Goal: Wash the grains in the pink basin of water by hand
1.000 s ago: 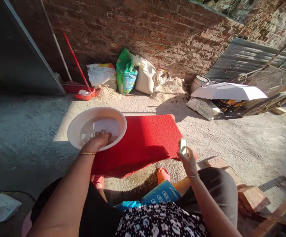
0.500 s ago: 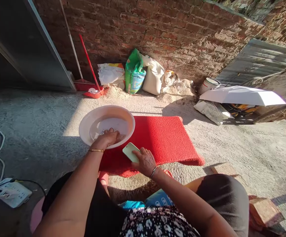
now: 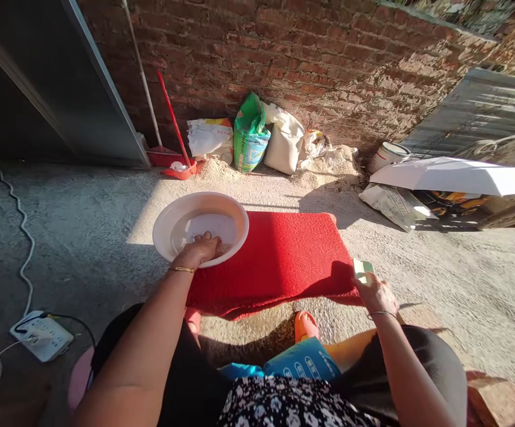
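A white plastic basin (image 3: 163, 228) rests at the left end of a low surface covered with red cloth (image 3: 288, 249). My left hand (image 3: 204, 246) reaches inside the basin, its fingers bent down near the right wall; what the fingertips hold is hidden. Small dark specks and brownish bits show around that hand. Out at the right end of the red cloth, my right hand (image 3: 376, 290) is closed around a pale green phone (image 3: 362, 270), tilted and partly covered by the fingers.
Sacks, among them a green one (image 3: 250, 136), lean on the brick wall (image 3: 284, 59) beside a red dustpan (image 3: 181, 169). A power strip (image 3: 44, 337) with cables lies at left. A white umbrella (image 3: 457, 173) is at right; bricks (image 3: 501, 400) sit by my right knee.
My right hand has carried the phone rightward, from beside the basin to the right end of the red cloth. My left hand stays in the basin. The view has shifted slightly.
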Demonstrator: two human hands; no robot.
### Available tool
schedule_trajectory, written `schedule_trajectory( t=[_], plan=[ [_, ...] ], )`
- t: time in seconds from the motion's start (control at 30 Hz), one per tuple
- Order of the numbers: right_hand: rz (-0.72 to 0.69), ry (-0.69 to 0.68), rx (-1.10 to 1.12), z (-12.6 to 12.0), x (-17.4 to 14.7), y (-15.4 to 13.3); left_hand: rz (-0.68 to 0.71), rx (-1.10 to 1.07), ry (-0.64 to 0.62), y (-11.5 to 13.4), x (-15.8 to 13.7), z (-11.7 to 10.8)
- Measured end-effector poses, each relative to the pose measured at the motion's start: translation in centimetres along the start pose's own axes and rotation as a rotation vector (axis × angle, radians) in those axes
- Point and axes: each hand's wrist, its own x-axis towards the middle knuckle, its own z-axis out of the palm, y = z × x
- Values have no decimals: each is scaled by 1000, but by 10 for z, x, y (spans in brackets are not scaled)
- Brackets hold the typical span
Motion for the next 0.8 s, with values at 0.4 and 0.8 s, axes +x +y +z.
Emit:
schedule_trajectory(
  t=[0.4,0.8],
  plan=[
    [-1388,-263,87,45,-138,-207,5,-53,17,0,-7,2],
    [-1259,-376,86,55,-88,-215,5,-60,9,0,-7,2]
  ],
)
